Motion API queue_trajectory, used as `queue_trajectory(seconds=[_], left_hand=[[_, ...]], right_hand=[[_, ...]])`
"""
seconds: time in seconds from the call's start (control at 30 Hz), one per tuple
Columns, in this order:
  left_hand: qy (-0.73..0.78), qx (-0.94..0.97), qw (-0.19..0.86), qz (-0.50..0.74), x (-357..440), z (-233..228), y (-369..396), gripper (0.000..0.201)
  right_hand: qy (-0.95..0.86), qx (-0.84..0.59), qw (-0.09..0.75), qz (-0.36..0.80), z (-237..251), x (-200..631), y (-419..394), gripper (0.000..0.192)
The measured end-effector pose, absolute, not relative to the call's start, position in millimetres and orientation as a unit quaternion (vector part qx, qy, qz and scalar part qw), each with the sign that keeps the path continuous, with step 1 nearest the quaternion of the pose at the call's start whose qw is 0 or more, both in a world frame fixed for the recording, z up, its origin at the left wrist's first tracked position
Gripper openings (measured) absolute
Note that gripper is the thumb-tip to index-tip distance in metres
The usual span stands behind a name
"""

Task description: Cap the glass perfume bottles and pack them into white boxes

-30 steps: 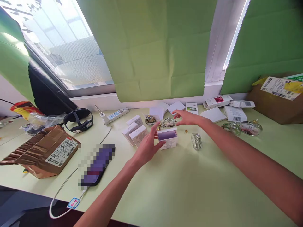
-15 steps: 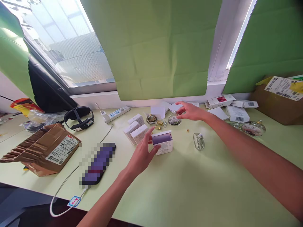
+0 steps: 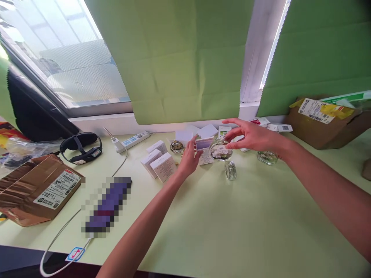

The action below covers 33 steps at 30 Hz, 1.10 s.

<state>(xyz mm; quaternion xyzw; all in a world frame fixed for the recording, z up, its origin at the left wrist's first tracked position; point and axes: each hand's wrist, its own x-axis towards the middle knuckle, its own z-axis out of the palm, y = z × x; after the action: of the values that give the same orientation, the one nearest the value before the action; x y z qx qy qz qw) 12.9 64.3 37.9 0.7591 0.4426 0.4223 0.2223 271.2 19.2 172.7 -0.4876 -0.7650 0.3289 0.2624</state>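
Since the right hand [image 3: 251,136] has lifted the round glass bottle [image 3: 220,150] off the desk [image 3: 232,231], fingers gripping it, it hangs beside the open box [image 3: 204,148], which the left hand [image 3: 189,158] steadies near the far edge.

pale green table [image 3: 232,231] | bright window [image 3: 58,58] | green blinds [image 3: 179,58]

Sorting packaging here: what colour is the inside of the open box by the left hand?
Purple inside the open white box, seen in the head view.
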Motion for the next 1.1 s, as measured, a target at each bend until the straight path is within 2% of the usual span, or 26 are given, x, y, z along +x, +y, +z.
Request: queue_trajectory(seconds=[0.2, 0.3, 0.4, 0.5, 0.63, 0.77, 0.93, 1.1], left_hand=[[0.404, 0.78, 0.184, 0.44, 15, 33, 75, 0.061], [0.373, 0.755, 0.124, 0.524, 13, 38, 56, 0.05], [0.359, 0.707, 0.145, 0.592, 12, 39, 27, 0.037], [0.373, 0.728, 0.175, 0.547, 3, 38, -3, 0.028], [0.397, 0.77, 0.146, 0.477, -29, 38, -32, 0.027], [0.445, 0.781, 0.111, 0.424, -73, 39, -48, 0.033], [0.516, 0.811, 0.124, 0.246, -104, 27, -60, 0.051], [0.546, 0.793, 0.131, 0.237, -103, 9, -62, 0.045]], right_hand=[[-0.765, -0.484, 0.281, 0.319, 164, 267, 11, 0.086], [-0.767, -0.483, 0.272, 0.322, 149, 258, 1, 0.085], [-0.786, -0.479, 0.259, 0.294, 126, 246, -13, 0.077], [-0.807, -0.469, 0.244, 0.264, 101, 233, -30, 0.074], [-0.815, -0.457, 0.232, 0.273, 77, 218, -48, 0.066], [-0.808, -0.458, 0.242, 0.281, 62, 212, -50, 0.064], [-0.807, -0.452, 0.255, 0.283, 49, 212, -47, 0.063], [-0.805, -0.464, 0.233, 0.287, 44, 214, -49, 0.06]])
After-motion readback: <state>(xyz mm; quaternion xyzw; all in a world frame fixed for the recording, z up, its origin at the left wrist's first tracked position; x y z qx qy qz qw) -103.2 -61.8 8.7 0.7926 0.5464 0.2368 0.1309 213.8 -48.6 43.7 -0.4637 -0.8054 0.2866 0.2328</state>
